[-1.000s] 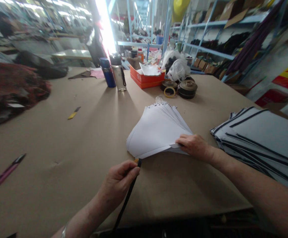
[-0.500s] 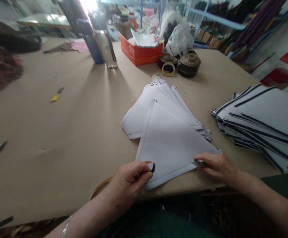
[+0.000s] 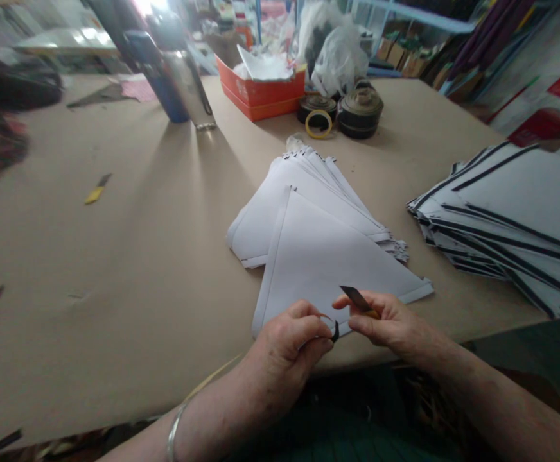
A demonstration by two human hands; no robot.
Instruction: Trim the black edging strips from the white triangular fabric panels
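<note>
Hiding the knife handle [image 3: 372,314], right fingers [image 3: 364,325]

Standing here, I can see the only camera riding on the person's head, looking forward and tipping down over a long table [image 3: 92,289] from just above and behind the left hand [image 3: 292,337] and right hand [image 3: 390,324]. It is sitting very near those hands and the pile of white paper [image 3: 304,205] just beyond them, so they are filling the lower middle of the picture. Past them it is taking in the orange box [image 3: 261,93] at the far side of the table, while the shelves [image 3: 415,19] are showing along the top right, well away.
</note>
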